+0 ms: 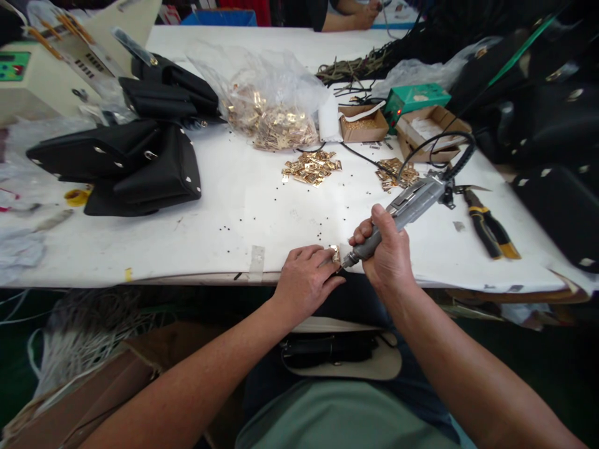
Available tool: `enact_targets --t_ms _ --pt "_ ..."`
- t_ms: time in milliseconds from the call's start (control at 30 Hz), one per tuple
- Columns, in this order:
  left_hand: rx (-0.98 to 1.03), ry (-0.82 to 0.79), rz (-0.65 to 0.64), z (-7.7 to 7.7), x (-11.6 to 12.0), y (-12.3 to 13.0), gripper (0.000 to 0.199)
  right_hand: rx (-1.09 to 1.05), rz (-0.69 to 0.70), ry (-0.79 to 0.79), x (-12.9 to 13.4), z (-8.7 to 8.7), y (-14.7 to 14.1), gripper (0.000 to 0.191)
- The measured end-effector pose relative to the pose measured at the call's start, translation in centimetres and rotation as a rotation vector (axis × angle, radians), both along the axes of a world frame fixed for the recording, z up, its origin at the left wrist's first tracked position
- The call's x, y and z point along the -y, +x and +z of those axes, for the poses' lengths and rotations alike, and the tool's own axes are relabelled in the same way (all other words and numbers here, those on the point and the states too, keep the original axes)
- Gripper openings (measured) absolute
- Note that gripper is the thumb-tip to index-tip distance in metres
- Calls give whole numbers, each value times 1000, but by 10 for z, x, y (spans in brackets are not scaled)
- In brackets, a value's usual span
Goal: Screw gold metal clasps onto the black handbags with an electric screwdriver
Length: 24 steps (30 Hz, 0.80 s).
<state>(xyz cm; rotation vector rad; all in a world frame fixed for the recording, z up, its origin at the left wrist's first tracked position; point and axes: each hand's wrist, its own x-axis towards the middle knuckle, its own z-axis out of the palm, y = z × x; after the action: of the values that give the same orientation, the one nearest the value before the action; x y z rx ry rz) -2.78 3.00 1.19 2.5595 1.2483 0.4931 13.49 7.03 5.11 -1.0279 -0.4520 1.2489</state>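
My right hand (388, 249) is wrapped round a grey electric screwdriver (407, 206), tilted so its tip points down and left. That tip meets the fingertips of my left hand (309, 277) at the table's front edge. A small gold metal piece (336, 253) shows at my left fingers, which press down near it; how firmly they grip it is hard to see. Beyond the hands lie a loose pile of gold metal pieces (312, 168) and a smaller gold pile (397, 174). A black bag (327, 349) rests on the lap below the edge.
Black bags (140, 162) stand at the left. A plastic bag of gold parts (276, 118), a small carton of screws (362, 125) and a green box (416, 100) sit farther back. Pliers (489, 227) lie at the right. Another person's hand (358, 17) shows at the far side.
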Motion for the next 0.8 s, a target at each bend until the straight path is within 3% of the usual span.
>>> enact_targets --t_ms 233,400,600,800 --pt "6 12 3 -3 0 0 25 92 -64 99 -17 6 6 38" --pt "13 17 8 -3 0 0 26 293 -77 181 -29 -2 -5 38" --pt "20 17 15 -3 0 1 26 474 -44 155 -31 -16 -13 39" --pt "19 12 18 -2 0 0 26 568 1 161 -28 -17 -14 39"
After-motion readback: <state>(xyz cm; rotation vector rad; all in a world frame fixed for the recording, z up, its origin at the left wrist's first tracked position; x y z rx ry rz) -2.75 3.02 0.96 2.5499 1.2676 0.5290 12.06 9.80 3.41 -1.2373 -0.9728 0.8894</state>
